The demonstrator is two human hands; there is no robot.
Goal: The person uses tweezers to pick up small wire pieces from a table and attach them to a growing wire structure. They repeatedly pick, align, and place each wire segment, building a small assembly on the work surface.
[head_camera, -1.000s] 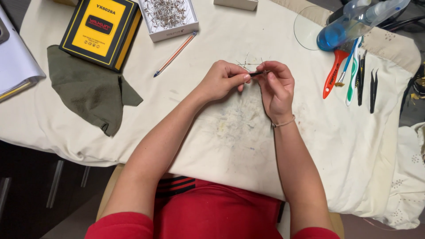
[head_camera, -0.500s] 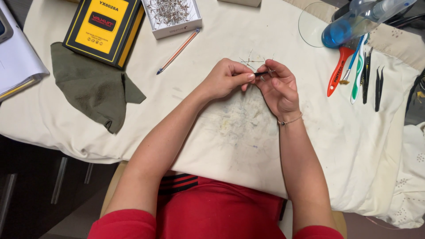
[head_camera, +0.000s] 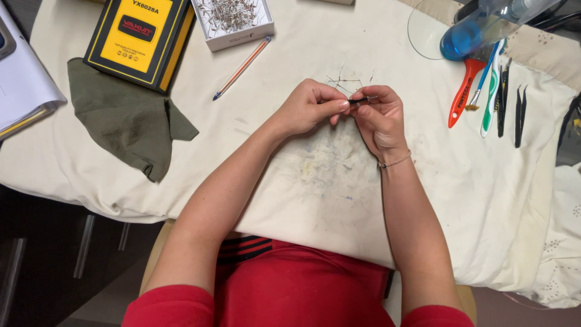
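My left hand [head_camera: 311, 106] and my right hand [head_camera: 378, 115] meet over the middle of a cream cloth [head_camera: 302, 175]. Between the fingertips of both hands sits a small dark thin part [head_camera: 361, 100], with a thin metal lead sticking out to the right. A few loose thin wire pieces [head_camera: 345, 80] lie on the cloth just beyond my fingers. A thin bracelet circles my right wrist.
A white box of small metal parts [head_camera: 233, 21] and a yellow-and-black box [head_camera: 142, 36] stand at the back left, a pencil [head_camera: 242, 68] beside them. An olive cloth [head_camera: 124, 121] lies left. Brushes and tweezers [head_camera: 499, 97] and a blue-capped clear bottle [head_camera: 478, 27] lie right.
My hands hold the same pinch on the small part; the fingers shifted only slightly. The view drifted a little.
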